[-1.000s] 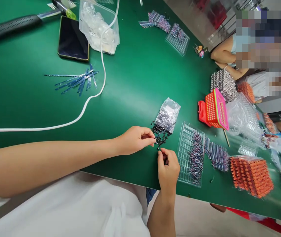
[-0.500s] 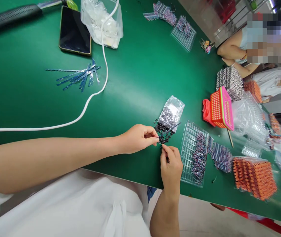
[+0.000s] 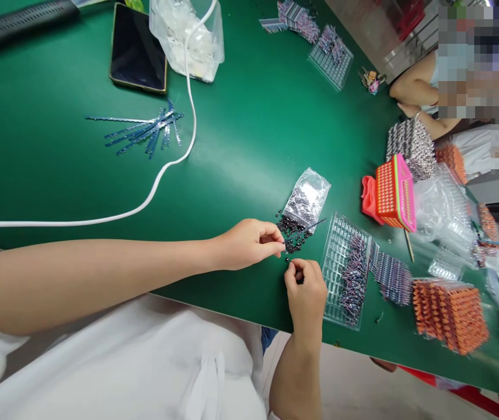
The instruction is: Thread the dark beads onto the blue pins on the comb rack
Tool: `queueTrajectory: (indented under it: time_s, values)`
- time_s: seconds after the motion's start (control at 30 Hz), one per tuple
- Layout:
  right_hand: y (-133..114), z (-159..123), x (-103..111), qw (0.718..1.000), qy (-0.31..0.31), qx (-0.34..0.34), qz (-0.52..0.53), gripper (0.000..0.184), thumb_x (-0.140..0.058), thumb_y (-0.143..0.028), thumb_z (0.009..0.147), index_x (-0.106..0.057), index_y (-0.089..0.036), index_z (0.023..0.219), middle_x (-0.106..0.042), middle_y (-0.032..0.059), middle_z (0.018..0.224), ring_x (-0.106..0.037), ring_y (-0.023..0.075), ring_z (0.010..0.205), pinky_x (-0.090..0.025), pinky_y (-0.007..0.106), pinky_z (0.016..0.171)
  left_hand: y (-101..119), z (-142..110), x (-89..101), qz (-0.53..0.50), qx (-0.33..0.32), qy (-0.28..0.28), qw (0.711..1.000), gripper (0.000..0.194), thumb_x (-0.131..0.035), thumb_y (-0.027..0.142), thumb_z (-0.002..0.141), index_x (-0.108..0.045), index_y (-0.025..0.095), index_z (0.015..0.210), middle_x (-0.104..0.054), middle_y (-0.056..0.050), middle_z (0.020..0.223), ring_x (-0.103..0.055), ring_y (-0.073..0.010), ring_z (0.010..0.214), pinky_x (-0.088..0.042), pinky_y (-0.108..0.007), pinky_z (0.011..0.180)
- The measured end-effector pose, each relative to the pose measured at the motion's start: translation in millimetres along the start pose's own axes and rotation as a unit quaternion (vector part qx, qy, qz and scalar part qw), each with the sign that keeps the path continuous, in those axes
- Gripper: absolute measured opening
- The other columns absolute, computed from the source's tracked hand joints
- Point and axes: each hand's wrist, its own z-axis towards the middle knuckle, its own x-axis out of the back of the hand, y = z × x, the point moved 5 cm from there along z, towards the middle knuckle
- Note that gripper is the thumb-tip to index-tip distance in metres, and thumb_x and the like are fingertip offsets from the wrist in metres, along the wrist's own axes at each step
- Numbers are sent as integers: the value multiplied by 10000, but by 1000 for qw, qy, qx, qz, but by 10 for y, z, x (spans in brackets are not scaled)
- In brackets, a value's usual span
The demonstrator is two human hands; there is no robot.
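Pinches a thin dark strip [image 3: 319,221] between thumb and fingertips of the left hand [image 3: 249,244], just to the near left of a clear bag [image 3: 308,195] on a green worktop [image 3: 240,151]. Slants the strip's free end out past loose dark beads [image 3: 290,224], spilled at the near end of the bag. Holds thumb and forefinger of the right hand [image 3: 306,291] nearly together, other fingers curled, on the near side of the bag and just beside a single bead [image 3: 288,260]; impossible to tell whether gripped or merely next to the fingertips. Has a clear compartmented tray [image 3: 333,271] to the near right of the bag, heaped along one side with slender purplish pieces [image 3: 354,283]. Shares the surface, well right of the bag, with a red-and-pink basket [image 3: 388,189] and, farther right and nearer, a stack of orange pieces [image 3: 450,315]. Leaves a spray of blue strips [image 3: 148,133] lying well left of the bag, below a dark phone [image 3: 139,49] and across a white cord [image 3: 48,224] from the bag.
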Motion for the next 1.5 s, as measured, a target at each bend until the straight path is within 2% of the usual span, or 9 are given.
queueTrajectory:
  time_s: [0.13, 0.23, 0.33, 0.4, 0.53, 0.73, 0.97, 1.3, 1.5]
  values:
    - [-26, -44, 83, 990, 27, -75, 114, 96, -597, -215, 876, -640, -184, 796, -587, -5, 779, -511, 97, 619, -428, 237, 590, 36, -14, -14, -25, -5, 3, 1000, 183, -609, 325, 852, -689, 162, 834, -729, -27, 784, -651, -167, 736, -459, -255, 649]
    - [-73, -96, 123, 955, 40, -114, 269, 82, -612, -238, 877, -646, -185, 824, -589, 6, 797, -546, 115, 677, -427, 232, 568, 55, -39, -70, -116, -8, -26, 993, 165, -641, 321, 840, -667, 158, 838, -750, -48, 871, -678, -180, 823, -499, -279, 734]
    - [-146, -102, 123, 919, 83, -105, 372, 70, -630, -225, 867, -639, -182, 812, -561, -1, 767, -545, 115, 655, -404, 227, 530, 65, -77, -139, -225, 0, -63, 972, 164, -668, 318, 834, -628, 160, 820, -758, -76, 972, -686, -192, 933, -519, -302, 806]
    - [-194, -87, 105, 910, 120, -88, 388, 70, -639, -209, 861, -638, -183, 796, -553, -6, 745, -552, 115, 651, -415, 232, 539, 74, -105, -169, -263, -1, -75, 962, 157, -681, 304, 832, -620, 160, 811, -753, -66, 951, -682, -177, 910, -519, -298, 810]
    - [-267, -77, 84, 919, 187, -66, 341, 34, -649, -201, 862, -654, -187, 831, -597, 14, 790, -592, 133, 704, -467, 249, 565, 91, -144, -180, -284, -8, -67, 956, 123, -694, 265, 834, -645, 155, 811, -709, -10, 817, -655, -132, 811, -513, -273, 816]
    - [-313, -115, 110, 935, 233, -37, 265, 65, -657, -148, 856, -665, -203, 889, -621, 17, 838, -616, 137, 749, -511, 263, 596, 76, -174, -203, -307, 3, -54, 950, 123, -697, 260, 842, -640, 153, 819, -718, -20, 868, -663, -134, 861, -517, -266, 843]
    - [-346, -150, 147, 946, 270, 5, 178, 147, -681, -127, 846, -665, -221, 958, -635, 11, 860, -635, 130, 751, -537, 266, 613, 122, -260, -180, -127, -69, -23, 989, 156, -607, 293, 914, -675, 155, 942, -734, -54, 958, -678, -179, 921, -517, -297, 850]
    - [-386, -178, 171, 958, 263, 38, 105, 189, -674, -133, 861, -671, -241, 1016, -663, 34, 881, -649, 148, 759, -549, 301, 636, 207, -278, -139, -36, -111, -20, 993, 185, -562, 278, 938, -694, 155, 984, -743, -52, 941, -681, -161, 868, -524, -273, 806]
    - [-357, -166, 148, 958, 247, 18, 147, 202, -682, -121, 852, -682, -234, 1019, -665, 32, 881, -652, 147, 775, -556, 295, 654, 233, -277, -127, -15, -138, -11, 990, 178, -553, 252, 939, -692, 148, 980, -741, -59, 953, -680, -158, 875, -520, -270, 806]
